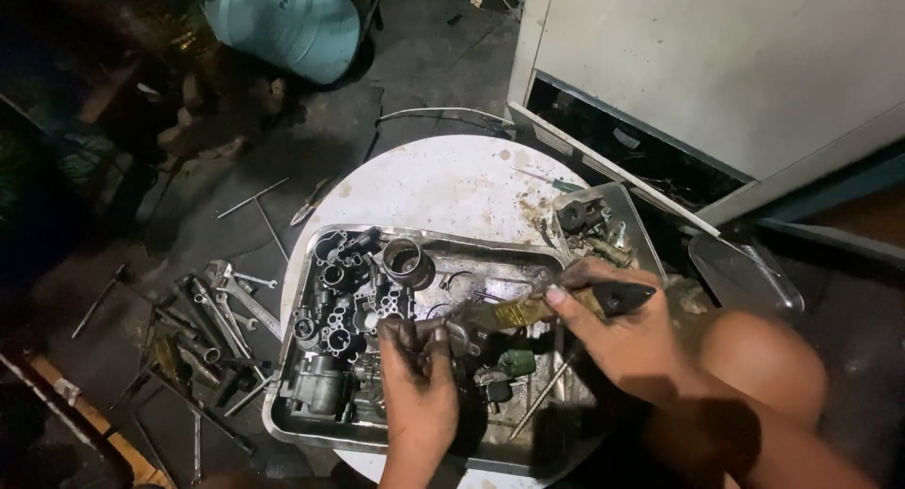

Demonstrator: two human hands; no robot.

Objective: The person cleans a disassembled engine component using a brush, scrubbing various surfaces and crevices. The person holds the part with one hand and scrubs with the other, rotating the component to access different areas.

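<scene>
Part (459, 331): small metal piece, over the tray (490, 253).
Left hand (419, 376): grip clenched on part.
Right hand (622, 343): grip grasping brush (566, 305) (bristles touching part).

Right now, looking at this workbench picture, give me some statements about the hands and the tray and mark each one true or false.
1. The right hand holds a brush with a black handle. True.
2. The left hand grips a small metal part over the metal tray. True.
3. The tray sits on a square wooden bench. False: it rests on a round white table.
4. The wrenches lie inside the tray. False: they lie on the floor, left of the table.
</scene>
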